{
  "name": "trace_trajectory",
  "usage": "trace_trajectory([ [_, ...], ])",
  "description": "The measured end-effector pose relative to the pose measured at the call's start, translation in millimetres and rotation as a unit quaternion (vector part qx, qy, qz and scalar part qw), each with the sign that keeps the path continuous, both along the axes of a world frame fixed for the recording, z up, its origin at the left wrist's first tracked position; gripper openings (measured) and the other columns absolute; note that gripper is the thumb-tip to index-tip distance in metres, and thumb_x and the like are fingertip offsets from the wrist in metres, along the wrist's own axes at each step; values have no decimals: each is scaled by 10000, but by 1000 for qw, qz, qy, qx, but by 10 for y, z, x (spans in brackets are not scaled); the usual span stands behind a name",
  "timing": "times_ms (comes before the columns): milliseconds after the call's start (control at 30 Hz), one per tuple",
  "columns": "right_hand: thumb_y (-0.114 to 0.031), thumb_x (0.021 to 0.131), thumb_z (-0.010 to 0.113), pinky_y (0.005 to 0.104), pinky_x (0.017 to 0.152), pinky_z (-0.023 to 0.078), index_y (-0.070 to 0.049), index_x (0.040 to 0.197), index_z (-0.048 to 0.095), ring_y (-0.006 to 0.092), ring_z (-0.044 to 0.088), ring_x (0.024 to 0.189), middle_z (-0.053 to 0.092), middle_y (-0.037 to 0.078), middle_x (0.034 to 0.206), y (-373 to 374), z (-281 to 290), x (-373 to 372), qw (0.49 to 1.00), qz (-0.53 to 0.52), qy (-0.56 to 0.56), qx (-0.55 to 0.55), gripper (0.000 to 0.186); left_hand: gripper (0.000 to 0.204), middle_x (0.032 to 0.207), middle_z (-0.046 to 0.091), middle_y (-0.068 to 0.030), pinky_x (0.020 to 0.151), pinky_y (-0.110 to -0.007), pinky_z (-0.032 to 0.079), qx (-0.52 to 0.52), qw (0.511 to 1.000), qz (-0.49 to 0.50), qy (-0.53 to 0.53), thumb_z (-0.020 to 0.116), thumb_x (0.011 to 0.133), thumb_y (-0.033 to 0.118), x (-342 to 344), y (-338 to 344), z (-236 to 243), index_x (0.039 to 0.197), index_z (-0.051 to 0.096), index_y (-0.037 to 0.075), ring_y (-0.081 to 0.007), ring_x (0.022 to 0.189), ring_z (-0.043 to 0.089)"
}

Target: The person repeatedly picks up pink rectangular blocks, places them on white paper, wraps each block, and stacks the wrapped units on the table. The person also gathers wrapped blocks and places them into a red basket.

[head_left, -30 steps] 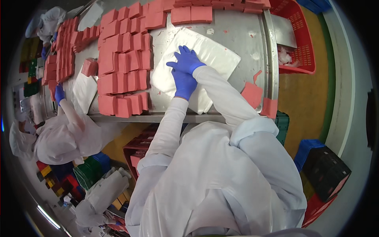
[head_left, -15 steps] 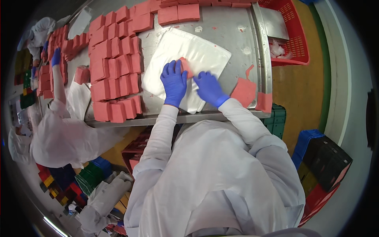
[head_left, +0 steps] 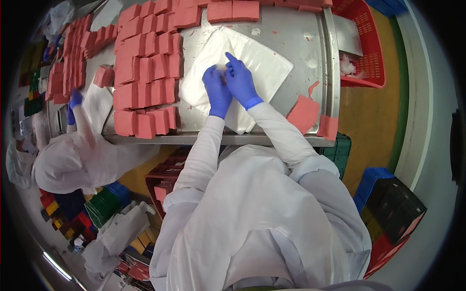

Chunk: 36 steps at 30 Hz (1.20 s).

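My two blue-gloved hands meet over a stack of white plastic bags or sheets (head_left: 267,63) on the steel table. My left hand (head_left: 216,92) has its fingers curled inward, against the right one. My right hand (head_left: 240,80) leans in from the right, its index finger stretched out and the other fingers bent toward the left hand. Whatever lies between them is hidden. Several rows of pink slabs (head_left: 127,70) stand left of the stack. A flat pink piece (head_left: 304,114) lies to the right, near a second piece (head_left: 328,127) over the table's corner.
A raised metal rim (head_left: 331,63) borders the table (head_left: 286,29) on the right. Beyond it is a red crate (head_left: 371,43) with a metal box. A green crate (head_left: 342,150) stands below the corner. At left, a person in white (head_left: 77,162) works at the same table.
My right hand has moved up and left to meet my left hand. The pink piece under my left fingers no longer shows. The person at left has drawn an arm back.
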State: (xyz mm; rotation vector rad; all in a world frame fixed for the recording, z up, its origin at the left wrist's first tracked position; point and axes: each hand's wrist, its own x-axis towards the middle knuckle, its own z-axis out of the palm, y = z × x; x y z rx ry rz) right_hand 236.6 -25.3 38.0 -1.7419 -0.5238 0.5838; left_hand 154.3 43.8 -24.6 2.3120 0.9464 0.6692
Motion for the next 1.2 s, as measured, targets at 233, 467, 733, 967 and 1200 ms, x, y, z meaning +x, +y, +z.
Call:
trace_trajectory([
  [233, -139, 882, 535, 525, 1055, 318, -34, 1240, 513, 327, 449, 1209, 515, 178, 1224, -109, -307, -496, 876, 103, -448, -146, 374, 192, 769, 638, -66, 629, -270, 496, -338, 922, 138, -127, 692, 855, 134, -1095, 538, 316, 976, 651, -11, -98, 675, 574],
  [467, -151, 808, 614, 535, 1094, 265, -31, 1168, 543, 324, 470, 1157, 519, 158, 1171, -13, -451, -499, 899, 75, -416, -114, 386, 265, 905, 683, -99, 742, -304, 499, -406, 886, 111, -196, 622, 916, 221, -342, 217, 257, 1012, 647, -24, -180, 791, 626],
  [733, -132, 776, 708, 379, 882, 480, -26, 1168, 614, 322, 598, 965, 602, 172, 1063, -171, -482, 342, 993, -29, -89, -70, 417, 709, 1369, 437, -259, 984, -416, 408, 118, 954, -216, 170, 691, 788, 228, -97, -439, 526, 1369, 380, -34, -381, 1254, 457],
  [967, 24, 710, 583, 403, 874, 461, -91, 993, 680, 331, 573, 941, 627, 131, 985, 60, -684, 306, 988, 30, -148, 23, 321, 425, 929, 653, -83, 665, -303, 485, -443, 894, -51, 54, 760, 786, 317, 367, 826, 389, 991, 637, -34, -186, 777, 621],
  [1200, 15, 772, 535, 402, 961, 431, -91, 1049, 690, 344, 540, 1086, 603, 173, 1127, 58, -615, 304, 990, -31, -135, 41, 334, 539, 1284, 546, -131, 966, -400, 454, 24, 991, -125, 52, 710, 772, 171, -150, -164, 445, 1281, 550, 94, -318, 1170, 526],
])
